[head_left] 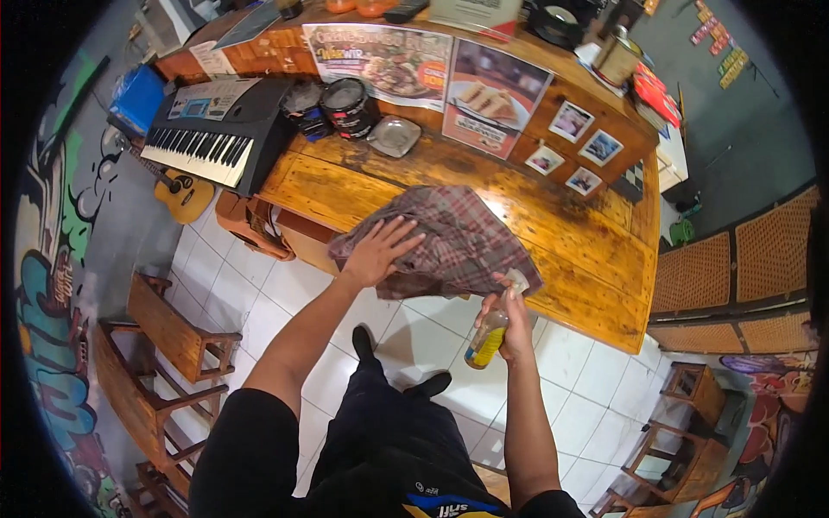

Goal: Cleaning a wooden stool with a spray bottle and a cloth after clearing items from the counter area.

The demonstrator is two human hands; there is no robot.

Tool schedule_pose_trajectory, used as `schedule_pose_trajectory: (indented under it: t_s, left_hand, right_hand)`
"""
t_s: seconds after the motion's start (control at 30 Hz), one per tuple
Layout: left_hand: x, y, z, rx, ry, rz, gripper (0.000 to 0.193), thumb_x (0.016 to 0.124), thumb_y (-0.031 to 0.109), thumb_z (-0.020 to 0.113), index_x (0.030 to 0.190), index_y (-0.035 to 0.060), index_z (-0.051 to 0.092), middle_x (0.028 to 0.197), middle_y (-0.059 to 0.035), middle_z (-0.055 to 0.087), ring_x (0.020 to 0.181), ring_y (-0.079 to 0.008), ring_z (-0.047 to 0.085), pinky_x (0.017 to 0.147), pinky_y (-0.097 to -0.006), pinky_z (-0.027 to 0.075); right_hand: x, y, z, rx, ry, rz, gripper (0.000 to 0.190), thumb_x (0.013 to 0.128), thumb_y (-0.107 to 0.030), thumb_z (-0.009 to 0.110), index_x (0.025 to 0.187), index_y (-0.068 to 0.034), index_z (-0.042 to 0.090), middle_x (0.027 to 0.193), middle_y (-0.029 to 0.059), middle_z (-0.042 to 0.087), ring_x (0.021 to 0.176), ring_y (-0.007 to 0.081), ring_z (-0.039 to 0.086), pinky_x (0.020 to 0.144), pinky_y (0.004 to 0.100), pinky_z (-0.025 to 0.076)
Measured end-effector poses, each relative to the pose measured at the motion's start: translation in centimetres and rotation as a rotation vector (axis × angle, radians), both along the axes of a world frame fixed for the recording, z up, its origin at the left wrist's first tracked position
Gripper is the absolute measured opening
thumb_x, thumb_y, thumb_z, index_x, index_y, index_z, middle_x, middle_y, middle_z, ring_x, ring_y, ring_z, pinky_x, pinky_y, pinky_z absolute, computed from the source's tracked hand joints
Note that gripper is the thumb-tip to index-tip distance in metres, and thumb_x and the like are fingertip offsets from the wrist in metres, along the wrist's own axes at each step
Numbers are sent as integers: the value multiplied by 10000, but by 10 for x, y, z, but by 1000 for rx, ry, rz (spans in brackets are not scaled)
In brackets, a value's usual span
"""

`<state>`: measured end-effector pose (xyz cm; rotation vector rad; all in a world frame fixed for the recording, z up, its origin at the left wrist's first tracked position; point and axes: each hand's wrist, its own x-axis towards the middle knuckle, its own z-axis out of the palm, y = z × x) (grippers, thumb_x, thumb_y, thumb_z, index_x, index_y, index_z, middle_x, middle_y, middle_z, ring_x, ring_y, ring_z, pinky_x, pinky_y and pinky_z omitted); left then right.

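Observation:
A plaid cloth [453, 239], grey and dark red, lies bunched on the varnished wooden table [583, 272] and hangs over its front edge. My left hand [382, 252] rests palm down on the cloth's left part, fingers spread. In my right hand [511, 324] is a spray bottle [487, 340] with a pale trigger head and a yellow label, partly filled with liquid. Its head is up at the cloth's right corner, by the table's front edge. The fingers partly hide the bottle's neck.
An electronic keyboard [201, 136], two dark tins [348, 107] and a square metal ashtray [394, 135] stand toward the back left. Posters [495, 97] cover the raised counter front. An acoustic guitar [183, 194], a brown bag [249, 223] and wooden stools [178, 324] are at left; more stools [696, 388] stand right.

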<state>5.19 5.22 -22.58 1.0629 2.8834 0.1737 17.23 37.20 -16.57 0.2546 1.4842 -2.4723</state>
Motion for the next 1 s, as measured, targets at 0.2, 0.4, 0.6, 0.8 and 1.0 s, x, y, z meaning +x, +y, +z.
schedule_pose_trajectory:
  t_s: [0.2, 0.4, 0.6, 0.8, 1.0]
  left_hand:
    - [-34, -89, -4, 105, 20, 118, 1028, 791, 326, 855, 1653, 354, 294, 1732, -9, 260, 1592, -291, 243, 1260, -501, 310]
    - [-78, -226, -9, 236, 33, 260, 960, 765, 304, 841, 1618, 265, 404, 1690, -74, 343, 1565, -345, 293, 1252, -534, 287]
    - [-85, -249, -20, 303, 129, 468, 752, 888, 190, 713, 1587, 309, 463, 1689, -41, 351, 1570, -297, 290, 1260, -483, 273]
    - [-60, -248, -65, 1053, -261, 651, 461, 1093, 244, 346, 1446, 52, 571, 1518, -125, 573, 1412, -319, 520, 1216, -474, 325]
    - [10, -283, -18, 2265, -1078, 1022, 842, 1057, 716, 286, 1500, 29, 488, 1496, -175, 568, 1379, -322, 541, 1187, -490, 416]
  right_hand:
    - [-61, -90, 16, 106, -26, 148, 563, 1085, -505, 513, 1464, -92, 462, 825, 80, 610, 689, 215, 648, 695, 367, 554]
    - [-141, -235, 30, 102, -43, 284, 429, 1074, -445, 582, 1321, -95, 595, 824, 71, 625, 692, 186, 641, 618, 342, 536]
    - [-189, -334, 28, 150, -74, 304, 335, 1063, -414, 620, 1159, -93, 594, 819, 65, 641, 665, 187, 649, 602, 345, 536]
    - [-199, -351, 46, 158, -11, 309, 392, 1069, -383, 614, 1292, -62, 581, 822, 68, 642, 665, 180, 646, 609, 333, 529]
    - [-218, -359, 47, 110, -30, 382, 430, 1071, -360, 617, 1378, -64, 566, 822, 68, 643, 662, 171, 641, 630, 322, 522]
